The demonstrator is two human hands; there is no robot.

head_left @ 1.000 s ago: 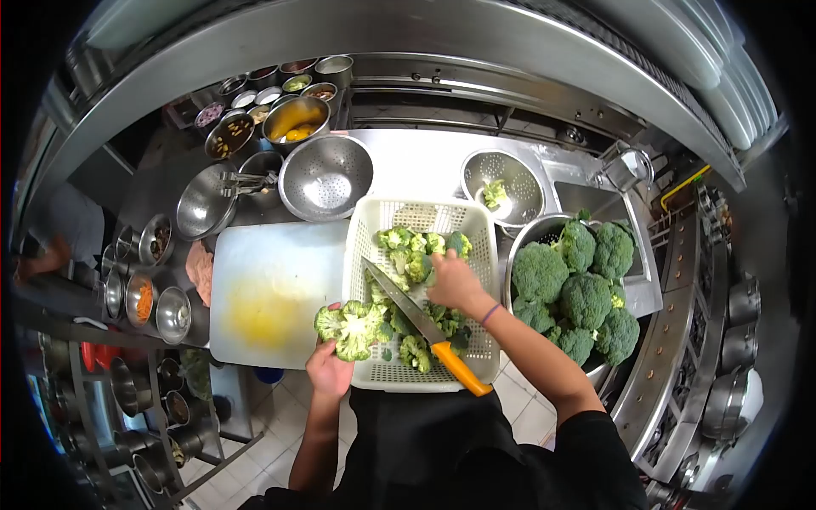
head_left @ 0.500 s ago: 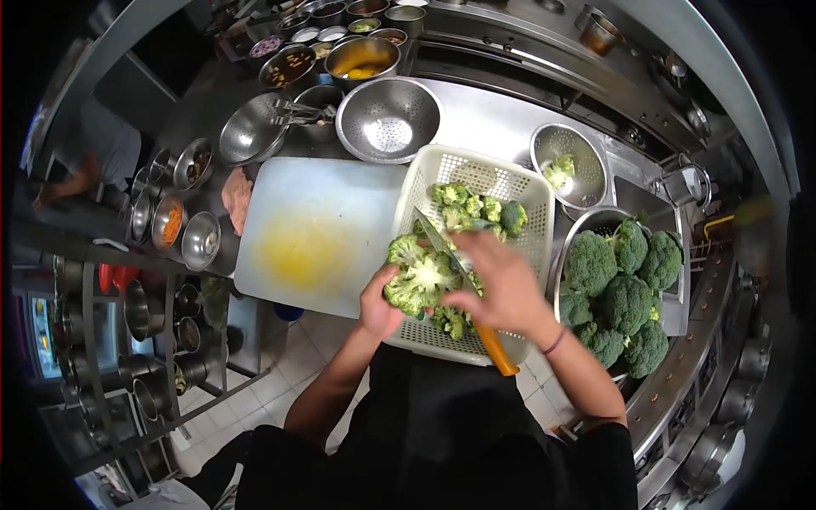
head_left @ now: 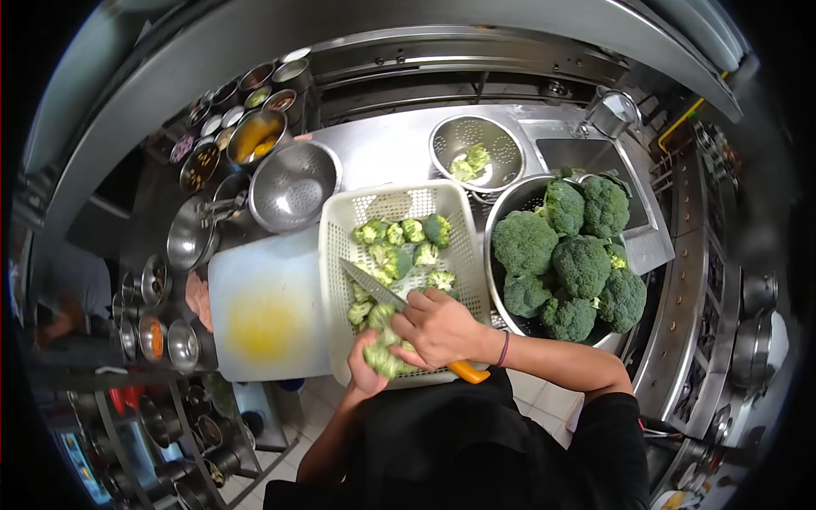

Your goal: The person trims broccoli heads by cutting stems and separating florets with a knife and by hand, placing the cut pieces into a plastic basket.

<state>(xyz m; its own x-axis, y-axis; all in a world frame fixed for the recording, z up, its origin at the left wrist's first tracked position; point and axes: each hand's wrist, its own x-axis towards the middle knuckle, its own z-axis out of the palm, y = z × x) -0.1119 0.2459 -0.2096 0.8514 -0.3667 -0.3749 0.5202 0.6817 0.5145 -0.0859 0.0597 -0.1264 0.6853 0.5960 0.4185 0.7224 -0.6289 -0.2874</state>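
Note:
My left hand [head_left: 367, 371] is wrapped round a broccoli piece [head_left: 382, 355], blurred by motion, over the near edge of the pale perforated basket [head_left: 334, 246]. Against that piece, my right hand [head_left: 438, 327] has its fingers curled; whether they grip a floret is hidden. Beneath my right hand lies a knife [head_left: 371, 283], its blade across the basket and its orange handle [head_left: 467, 371] at the near rim. Several cut florets [head_left: 412, 229] are in the basket.
Left of the basket is a cutting board [head_left: 263, 310] with a yellow stain. A large colander of broccoli heads [head_left: 582, 268] stands right. Behind are a colander with pale scraps [head_left: 470, 161], an empty steel colander [head_left: 295, 187] and a sink [head_left: 586, 157]. Another person's arm shows far left.
The view has shifted. My right hand has moved from among the florets to the broccoli piece at my left hand. Both hands are now close together near the basket's front edge.

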